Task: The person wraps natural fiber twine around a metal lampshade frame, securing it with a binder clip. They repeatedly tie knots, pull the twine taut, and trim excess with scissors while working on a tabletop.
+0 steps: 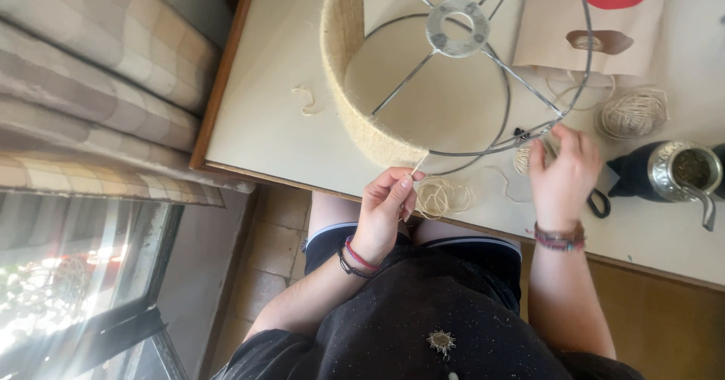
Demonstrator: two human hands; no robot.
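A wire lampshade frame (458, 29), partly wrapped in pale twine (343, 86), lies on the white table (264, 123). My left hand (385, 210) pinches a strand of twine just below the wrapped edge, at the table's near edge. A small loose coil of twine (442, 196) lies right beside it. My right hand (563, 176) rests on the frame's lower wire ring, fingers closed around the wire and a small bundle of twine (522, 159).
A ball of twine (633, 113) sits to the right, beside a brown paper bag (589, 25). A metal cup with a straw (683, 170) stands on a dark cloth at far right. Black scissor handles (600, 203) show under my right wrist. A twine scrap (306, 101) lies left.
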